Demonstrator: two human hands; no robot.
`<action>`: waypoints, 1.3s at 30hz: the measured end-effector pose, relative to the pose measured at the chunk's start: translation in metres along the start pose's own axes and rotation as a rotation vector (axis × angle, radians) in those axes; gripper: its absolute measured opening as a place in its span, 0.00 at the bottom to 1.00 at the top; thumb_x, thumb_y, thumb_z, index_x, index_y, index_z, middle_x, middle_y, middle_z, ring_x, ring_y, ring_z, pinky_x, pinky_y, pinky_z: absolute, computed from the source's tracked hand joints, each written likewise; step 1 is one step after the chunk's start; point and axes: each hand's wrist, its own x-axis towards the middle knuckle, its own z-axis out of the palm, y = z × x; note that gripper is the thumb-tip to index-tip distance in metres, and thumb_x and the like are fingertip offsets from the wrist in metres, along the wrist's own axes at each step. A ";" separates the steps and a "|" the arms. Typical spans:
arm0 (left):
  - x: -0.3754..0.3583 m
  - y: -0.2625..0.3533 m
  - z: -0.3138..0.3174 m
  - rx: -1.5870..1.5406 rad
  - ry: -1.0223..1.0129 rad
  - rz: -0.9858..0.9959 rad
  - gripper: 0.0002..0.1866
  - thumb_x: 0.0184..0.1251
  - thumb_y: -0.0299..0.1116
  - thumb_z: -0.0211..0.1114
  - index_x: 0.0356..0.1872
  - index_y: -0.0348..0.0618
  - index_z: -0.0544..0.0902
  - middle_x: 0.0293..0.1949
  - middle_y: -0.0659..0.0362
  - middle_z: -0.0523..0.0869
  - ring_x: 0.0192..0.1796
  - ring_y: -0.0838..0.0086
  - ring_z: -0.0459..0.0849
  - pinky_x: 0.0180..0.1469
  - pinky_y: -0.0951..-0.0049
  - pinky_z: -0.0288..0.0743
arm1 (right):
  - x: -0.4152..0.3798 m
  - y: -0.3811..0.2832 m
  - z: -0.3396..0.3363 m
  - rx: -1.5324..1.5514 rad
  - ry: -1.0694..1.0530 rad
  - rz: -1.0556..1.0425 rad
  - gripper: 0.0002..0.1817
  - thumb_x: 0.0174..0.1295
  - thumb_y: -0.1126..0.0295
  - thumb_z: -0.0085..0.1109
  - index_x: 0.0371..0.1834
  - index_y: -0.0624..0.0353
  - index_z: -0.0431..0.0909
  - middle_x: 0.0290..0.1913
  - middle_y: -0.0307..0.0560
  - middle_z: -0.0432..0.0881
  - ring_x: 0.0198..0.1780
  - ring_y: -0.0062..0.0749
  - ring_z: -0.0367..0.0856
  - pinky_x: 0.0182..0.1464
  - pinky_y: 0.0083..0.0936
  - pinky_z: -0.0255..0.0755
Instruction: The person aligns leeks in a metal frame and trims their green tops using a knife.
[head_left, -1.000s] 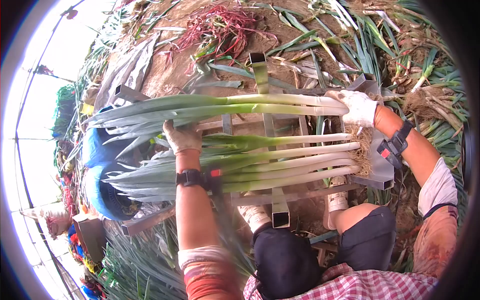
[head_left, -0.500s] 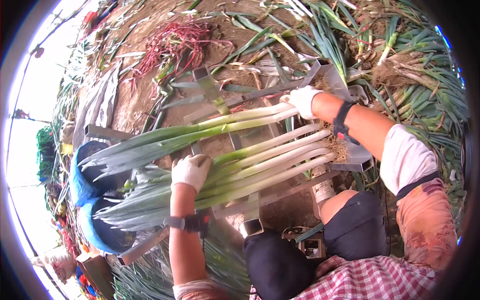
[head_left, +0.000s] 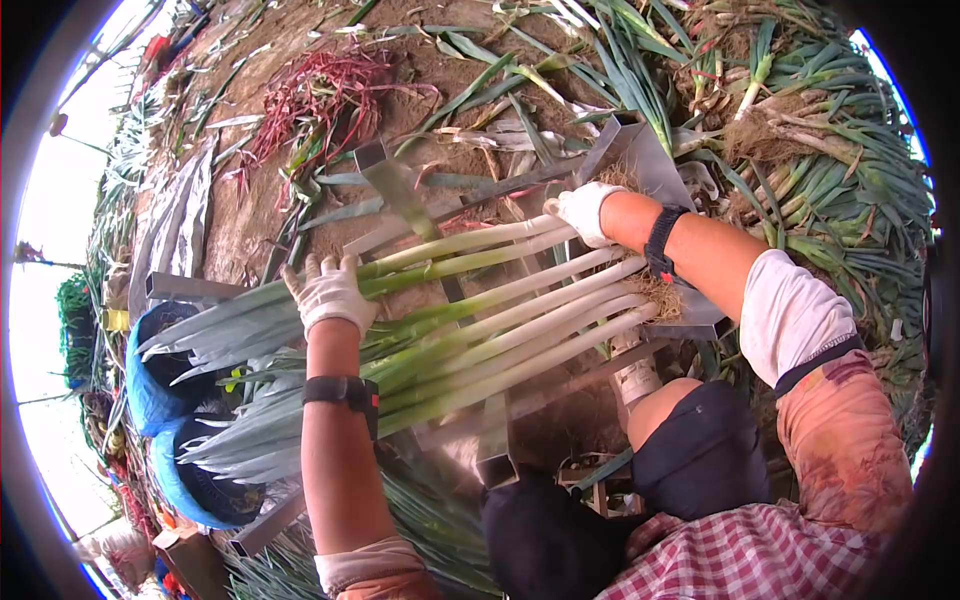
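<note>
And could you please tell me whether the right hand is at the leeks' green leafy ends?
No, the gloved right hand is at the white ends of the upper two leeks.

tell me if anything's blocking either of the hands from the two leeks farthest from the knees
Nothing visible does. The right hand is over the white ends of those two leeks, and the left hand, fingers spread, lies over their green leaves, with nothing seen between.
</note>
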 end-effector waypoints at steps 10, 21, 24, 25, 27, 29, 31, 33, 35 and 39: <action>-0.008 -0.010 0.010 -0.128 -0.298 0.179 0.28 0.42 0.48 0.69 0.48 0.50 0.81 0.45 0.53 0.84 0.52 0.60 0.80 0.59 0.64 0.69 | -0.003 -0.003 0.004 0.009 -0.108 -0.068 0.33 0.40 0.76 0.63 0.56 0.58 0.70 0.46 0.57 0.81 0.47 0.54 0.80 0.45 0.41 0.75; -0.025 -0.016 0.013 -0.409 -0.378 0.181 0.31 0.51 0.59 0.61 0.53 0.52 0.80 0.48 0.52 0.83 0.54 0.60 0.79 0.57 0.65 0.70 | -0.004 -0.002 0.007 -0.025 -0.264 -0.047 0.36 0.41 0.69 0.64 0.60 0.56 0.67 0.48 0.56 0.80 0.49 0.52 0.79 0.48 0.40 0.74; -0.028 -0.009 0.015 -0.369 -0.337 0.164 0.30 0.57 0.63 0.55 0.52 0.53 0.81 0.47 0.51 0.84 0.53 0.59 0.80 0.56 0.63 0.70 | -0.003 -0.006 0.019 0.002 -0.174 0.014 0.37 0.43 0.67 0.61 0.63 0.54 0.66 0.49 0.54 0.81 0.46 0.48 0.81 0.46 0.40 0.75; -0.029 -0.010 0.016 -0.373 -0.296 0.147 0.29 0.58 0.62 0.55 0.51 0.54 0.81 0.47 0.51 0.84 0.53 0.59 0.80 0.56 0.63 0.70 | -0.001 -0.005 0.021 -0.003 -0.169 0.010 0.37 0.43 0.67 0.61 0.63 0.54 0.66 0.49 0.54 0.81 0.46 0.48 0.81 0.46 0.40 0.75; -0.028 -0.011 0.020 -0.346 -0.264 0.154 0.27 0.60 0.61 0.53 0.49 0.54 0.82 0.46 0.51 0.84 0.52 0.59 0.80 0.56 0.63 0.69 | -0.001 0.001 0.018 0.021 -0.210 -0.026 0.37 0.45 0.63 0.60 0.64 0.53 0.65 0.48 0.54 0.81 0.47 0.48 0.81 0.47 0.40 0.75; -0.028 -0.009 0.025 -0.401 -0.242 0.102 0.27 0.61 0.62 0.52 0.48 0.54 0.83 0.44 0.51 0.85 0.52 0.58 0.80 0.56 0.63 0.69 | 0.000 0.012 0.014 0.033 -0.074 -0.075 0.33 0.47 0.61 0.57 0.61 0.54 0.69 0.48 0.54 0.82 0.47 0.48 0.81 0.48 0.40 0.74; -0.027 -0.008 0.029 -0.403 -0.240 0.100 0.27 0.61 0.62 0.51 0.46 0.54 0.84 0.44 0.51 0.85 0.51 0.58 0.80 0.56 0.63 0.70 | 0.007 0.014 0.001 0.304 0.109 0.038 0.25 0.52 0.60 0.52 0.54 0.57 0.76 0.47 0.55 0.82 0.47 0.48 0.81 0.50 0.40 0.72; -0.025 -0.009 0.028 -0.427 -0.252 0.093 0.26 0.61 0.62 0.52 0.47 0.55 0.84 0.44 0.53 0.85 0.51 0.59 0.81 0.55 0.64 0.70 | -0.007 0.007 -0.031 0.283 0.049 0.029 0.27 0.58 0.57 0.45 0.59 0.58 0.71 0.53 0.61 0.77 0.54 0.50 0.77 0.57 0.37 0.68; -0.022 -0.009 0.028 -0.409 -0.261 0.087 0.26 0.61 0.61 0.52 0.47 0.55 0.84 0.44 0.53 0.85 0.51 0.59 0.81 0.55 0.65 0.70 | -0.016 -0.006 -0.044 0.306 0.135 -0.003 0.25 0.63 0.53 0.39 0.53 0.58 0.75 0.50 0.59 0.79 0.51 0.50 0.78 0.57 0.38 0.68; -0.016 -0.010 0.031 -0.456 -0.286 0.073 0.27 0.60 0.62 0.52 0.46 0.54 0.84 0.43 0.53 0.85 0.51 0.59 0.81 0.55 0.65 0.70 | -0.015 -0.058 -0.026 0.196 0.182 0.089 0.29 0.68 0.47 0.33 0.62 0.53 0.69 0.61 0.50 0.73 0.60 0.43 0.73 0.57 0.42 0.67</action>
